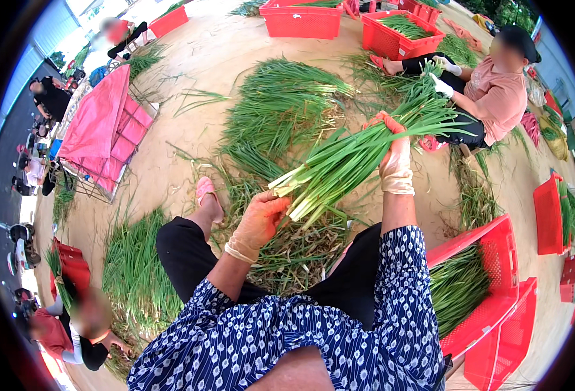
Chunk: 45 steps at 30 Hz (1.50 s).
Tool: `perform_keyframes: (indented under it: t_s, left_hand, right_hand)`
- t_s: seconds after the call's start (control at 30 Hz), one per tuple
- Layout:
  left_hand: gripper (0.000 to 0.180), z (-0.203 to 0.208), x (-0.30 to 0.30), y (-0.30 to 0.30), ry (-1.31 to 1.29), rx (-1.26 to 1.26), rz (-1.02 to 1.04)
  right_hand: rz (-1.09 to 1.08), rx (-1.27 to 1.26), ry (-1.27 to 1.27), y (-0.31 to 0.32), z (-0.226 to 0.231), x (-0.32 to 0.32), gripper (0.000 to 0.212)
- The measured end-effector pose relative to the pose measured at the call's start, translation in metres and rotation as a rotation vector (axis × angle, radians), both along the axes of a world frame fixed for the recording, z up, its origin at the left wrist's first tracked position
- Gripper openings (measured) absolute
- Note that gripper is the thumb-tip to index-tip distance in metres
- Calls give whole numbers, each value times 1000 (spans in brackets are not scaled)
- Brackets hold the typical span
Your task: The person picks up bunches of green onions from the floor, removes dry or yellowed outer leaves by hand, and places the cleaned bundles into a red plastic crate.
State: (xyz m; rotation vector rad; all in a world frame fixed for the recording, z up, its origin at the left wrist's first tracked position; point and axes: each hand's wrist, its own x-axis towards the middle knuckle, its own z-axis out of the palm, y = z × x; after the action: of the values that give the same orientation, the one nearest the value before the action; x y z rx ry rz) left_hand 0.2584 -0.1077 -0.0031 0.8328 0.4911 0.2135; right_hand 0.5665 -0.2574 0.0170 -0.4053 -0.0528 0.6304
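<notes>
A bunch of garlic chives point(346, 166), long green leaves with pale cut ends, is held slantwise above my lap. My right hand point(395, 153), in a thin pale glove, is wrapped round its leafy part. At the pale ends my left hand point(258, 221), gloved as well, has its fingers closed on stems at the bunch's edge; exactly how many it grips is hidden. Below lies a heap of loose leaves and yellowed trimmings point(294, 254) between my legs. Beyond the bunch spreads a big pile of garlic chives point(274, 111) on the floor.
Red crates point(476, 326) holding chives stand at my right; more red crates point(300, 21) are at the back. Another chive pile point(137, 267) lies left. A co-worker point(496, 98) with white gloves holds chives at far right; another person point(72, 326) bends low at left. A pink-covered frame point(98, 133) stands far left.
</notes>
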Motion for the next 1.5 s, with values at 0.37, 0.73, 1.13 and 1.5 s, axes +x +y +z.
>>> perform_keyframes:
  t_s: [0.37, 0.73, 1.13, 1.5]
  left_hand:
    - [23, 43, -111, 48, -103, 532, -89]
    - [68, -41, 21, 9, -149, 956, -126]
    - [28, -12, -48, 18, 81, 452, -84]
    - [42, -27, 44, -9, -198, 284, -94]
  right_hand:
    - [-217, -33, -22, -32, 1, 28, 17]
    - [-85, -61, 14, -17, 11, 2, 19]
    - [-287, -154, -153, -56, -3, 37, 16]
    - [-1, -128, -142, -14, -2, 13, 23]
